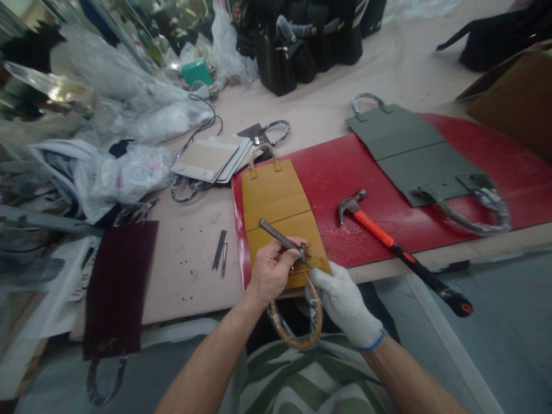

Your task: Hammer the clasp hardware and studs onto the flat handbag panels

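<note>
My bare left hand (274,265) is closed around a metal rod-like punch (276,233), its far end slanting up to the left. Opposite it, my right hand (338,290), in a white knit glove, pinches something thin and dark close to the punch's lower end; I cannot make out what it is. Both hands are over the near end of a mustard-yellow bag panel (278,192). The panel's wrapped near handle (319,325) hangs over the table edge between my wrists. A claw hammer (375,227) with an orange and black grip lies to the right.
A grey-green bag panel (407,144) lies on the red mat (328,167). At left, a dark maroon panel (118,282) overhangs the table edge. Two slim metal tools (221,253) and stacked cards (207,158) lie nearby. Black bags (276,63) stand behind; plastic wrapping (146,121) is heaped left.
</note>
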The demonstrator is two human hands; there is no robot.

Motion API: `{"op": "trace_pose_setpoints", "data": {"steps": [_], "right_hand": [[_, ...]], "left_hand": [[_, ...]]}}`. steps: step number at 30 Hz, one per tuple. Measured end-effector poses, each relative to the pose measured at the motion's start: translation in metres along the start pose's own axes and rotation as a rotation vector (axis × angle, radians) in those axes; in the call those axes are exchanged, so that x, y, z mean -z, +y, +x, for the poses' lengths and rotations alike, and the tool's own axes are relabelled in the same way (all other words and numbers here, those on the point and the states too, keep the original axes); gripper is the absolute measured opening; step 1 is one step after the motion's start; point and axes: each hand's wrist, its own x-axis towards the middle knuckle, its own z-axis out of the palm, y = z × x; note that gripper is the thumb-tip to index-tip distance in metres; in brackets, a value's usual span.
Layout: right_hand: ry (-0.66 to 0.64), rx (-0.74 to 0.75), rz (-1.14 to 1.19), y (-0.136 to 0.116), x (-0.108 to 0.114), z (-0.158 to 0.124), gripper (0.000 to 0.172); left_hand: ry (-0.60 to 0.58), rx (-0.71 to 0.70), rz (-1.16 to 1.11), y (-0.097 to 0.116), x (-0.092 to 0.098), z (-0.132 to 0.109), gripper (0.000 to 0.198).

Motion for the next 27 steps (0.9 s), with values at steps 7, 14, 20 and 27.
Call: {"op": "trace_pose_setpoints", "data": {"steps": [7,14,20,27], "right_hand": [[0.004,0.012,0.014,0.003,0.0,-0.001,0.027],[-0.092,0.096,-0.164,-0.007,0.007,0.0,0.034],[-0.076,0.114,-0.308,-0.013,0.02,-0.001,0.031],[-0.037,0.137,-0.158,-0.001,0.017,0.001,0.038]], "left_hand": [[-0.014,-0.012,0.039,0.0,0.0,0.001,0.026],[-0.013,-0.074,0.188,0.002,-0.004,0.0,0.018],[0.009,-0.055,0.157,0.002,-0.01,0.005,0.018],[0.01,-0.094,0.193,0.008,-0.012,0.001,0.013]]}}
